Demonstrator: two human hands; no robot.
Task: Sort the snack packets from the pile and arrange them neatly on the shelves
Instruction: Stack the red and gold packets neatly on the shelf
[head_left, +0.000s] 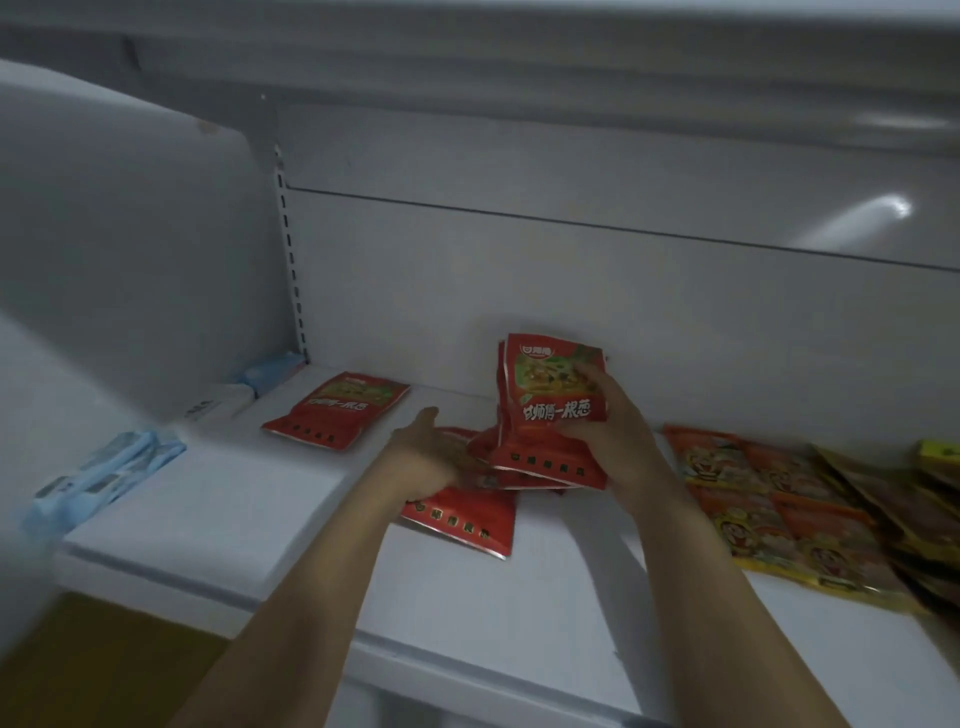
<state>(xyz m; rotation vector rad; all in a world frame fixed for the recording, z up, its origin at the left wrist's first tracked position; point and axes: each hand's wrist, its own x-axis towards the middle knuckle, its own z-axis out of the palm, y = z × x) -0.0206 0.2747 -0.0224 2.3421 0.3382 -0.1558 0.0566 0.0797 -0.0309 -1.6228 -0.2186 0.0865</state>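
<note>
Shelf unit, white metal: back panel (571, 312) with one horizontal seam; slotted upright (291, 260) at its left edge; curved side panel (130, 260) further left, blurred.

Shelf board (291, 499), white, flat, carrying all packets listed below.

Orange packets (769, 499), several, lying flat in overlapping rows on the right part of the board. Cartoon print, details blurred.

Dark gold-edged packets (914, 509), at the far right edge, overlapping the orange ones. Number cannot be told.

Pale blue packets (104, 478), at the board's left end, blurred; a similar blue packet (270, 371) in the back left corner, and a white packet (218, 405) between them.

Bundle of red snack packets (556, 384), several held together, upright, near the back panel at the middle of the board. Its lower edge sits on other red packets lying loose beneath it.

Front red packet (462, 525), flat, near the middle of the board, partly under the left wrist.

Back red packet (337, 410), flat, alone, left of the bundle, well apart from it.

Right hand (608, 431): grips the upright bundle from its right side, fingers (592, 379) curled over the front face.

Left hand (431, 457): fingers straight and together, pointing toward the back panel, holding nothing, lying over the loose red packets just left of the bundle.
</note>
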